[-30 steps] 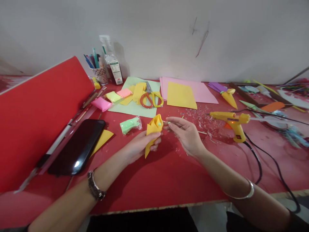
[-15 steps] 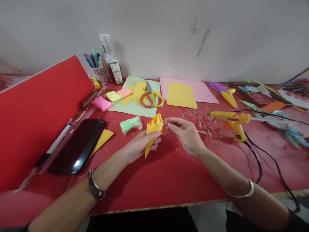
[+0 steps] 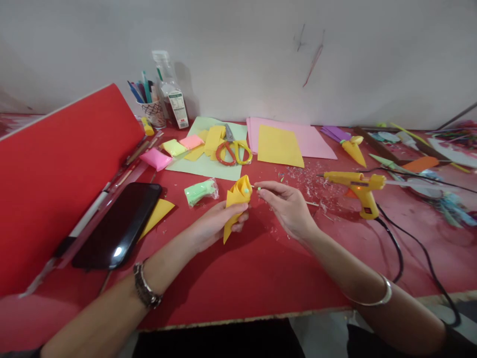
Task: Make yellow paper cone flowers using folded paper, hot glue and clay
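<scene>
My left hand (image 3: 219,221) is wrapped round a yellow rolled paper cone (image 3: 235,199), its pointed end down. Folded petal-like layers show at its top, along with a small pale green dot. Close to the cone's right side, my right hand (image 3: 286,206) pinches a thin stick (image 3: 313,204); its near tip almost meets the paper, and most of its length is hidden by the fingers. A small green bit (image 3: 259,188) shows at those fingertips. Left of the cone lies a clear packet of light green clay (image 3: 201,191).
A yellow glue gun (image 3: 357,186) with a lit orange light lies right, its black cord (image 3: 398,258) trailing to the front edge. Scissors (image 3: 234,152) rest on paper behind. A phone (image 3: 119,226) and a red board (image 3: 67,189) are left. A bottle (image 3: 175,102) stands at the wall.
The green bit at my right fingertips shows more clearly now. Both hands and the cone stay almost in place; the view has shifted very slightly.
</scene>
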Tool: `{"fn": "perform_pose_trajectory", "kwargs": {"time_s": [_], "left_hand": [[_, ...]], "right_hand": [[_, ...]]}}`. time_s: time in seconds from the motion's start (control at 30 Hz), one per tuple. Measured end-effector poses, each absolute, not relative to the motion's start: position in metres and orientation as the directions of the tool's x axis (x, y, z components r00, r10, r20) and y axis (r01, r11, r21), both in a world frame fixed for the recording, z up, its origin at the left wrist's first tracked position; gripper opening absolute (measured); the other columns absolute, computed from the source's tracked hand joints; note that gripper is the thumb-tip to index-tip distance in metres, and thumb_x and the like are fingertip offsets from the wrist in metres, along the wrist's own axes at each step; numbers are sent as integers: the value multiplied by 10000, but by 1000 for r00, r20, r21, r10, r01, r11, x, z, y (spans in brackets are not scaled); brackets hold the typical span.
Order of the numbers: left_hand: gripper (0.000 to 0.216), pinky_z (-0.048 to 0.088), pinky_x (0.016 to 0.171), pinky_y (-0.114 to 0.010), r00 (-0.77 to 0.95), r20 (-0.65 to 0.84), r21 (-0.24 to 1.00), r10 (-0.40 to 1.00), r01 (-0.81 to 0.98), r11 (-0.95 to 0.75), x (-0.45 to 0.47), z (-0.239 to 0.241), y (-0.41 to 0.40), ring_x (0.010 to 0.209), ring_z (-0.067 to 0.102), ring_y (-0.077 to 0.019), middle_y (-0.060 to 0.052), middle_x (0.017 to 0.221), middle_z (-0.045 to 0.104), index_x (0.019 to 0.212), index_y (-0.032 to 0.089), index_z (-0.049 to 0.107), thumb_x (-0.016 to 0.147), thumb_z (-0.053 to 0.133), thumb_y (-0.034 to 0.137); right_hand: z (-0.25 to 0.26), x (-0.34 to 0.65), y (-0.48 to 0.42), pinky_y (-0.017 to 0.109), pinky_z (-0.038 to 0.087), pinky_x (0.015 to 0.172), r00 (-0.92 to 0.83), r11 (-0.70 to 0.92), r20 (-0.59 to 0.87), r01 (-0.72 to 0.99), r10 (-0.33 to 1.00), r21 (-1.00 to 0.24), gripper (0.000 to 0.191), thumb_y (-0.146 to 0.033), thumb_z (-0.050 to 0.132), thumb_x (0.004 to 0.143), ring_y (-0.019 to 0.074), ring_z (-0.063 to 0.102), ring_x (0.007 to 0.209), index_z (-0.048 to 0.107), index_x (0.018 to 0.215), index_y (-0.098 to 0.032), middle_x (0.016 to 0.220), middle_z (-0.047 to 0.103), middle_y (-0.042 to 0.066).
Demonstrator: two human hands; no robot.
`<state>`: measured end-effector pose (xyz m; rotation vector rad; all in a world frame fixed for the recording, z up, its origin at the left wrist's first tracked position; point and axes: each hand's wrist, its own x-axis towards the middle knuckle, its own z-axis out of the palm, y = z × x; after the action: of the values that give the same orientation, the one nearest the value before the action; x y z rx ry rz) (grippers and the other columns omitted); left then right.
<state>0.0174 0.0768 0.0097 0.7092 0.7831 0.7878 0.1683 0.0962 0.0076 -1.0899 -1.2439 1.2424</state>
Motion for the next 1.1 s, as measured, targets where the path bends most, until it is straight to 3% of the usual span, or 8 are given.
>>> {"fn": "perform_pose_trajectory", "kwargs": {"time_s": [0.33, 0.57, 1.1], "left_hand": [[153, 237, 445, -197, 464, -331, 778, 822, -359, 516, 18, 9, 77, 481, 340, -42, 44, 542, 418, 730, 139, 469, 687, 590, 221], [139, 236, 440, -178, 516, -329, 776, 791, -330, 538, 20, 13, 75, 450, 329, -32, 58, 522, 400, 731, 145, 447, 706, 557, 225], [225, 173, 428, -176, 597, -250, 786, 762, -335, 520, 21, 9, 75, 418, 254, -14, 79, 501, 350, 732, 159, 412, 684, 597, 279]], "right_hand": [[9, 166, 95, 259, 490, 671, -89, 64, 78, -149, 993, -987, 84, -201, 644, 632, 89, 592, 656, 666, 710, -220, 715, 660, -20], [7, 166, 94, 247, 472, 685, -130, 218, 227, -82, 965, -973, 87, -178, 625, 659, 96, 577, 733, 650, 715, -239, 748, 642, -28], [9, 165, 92, 220, 452, 625, -183, 190, 208, -110, 961, -976, 77, -198, 640, 641, 83, 528, 676, 589, 695, -216, 721, 590, -32]]}}
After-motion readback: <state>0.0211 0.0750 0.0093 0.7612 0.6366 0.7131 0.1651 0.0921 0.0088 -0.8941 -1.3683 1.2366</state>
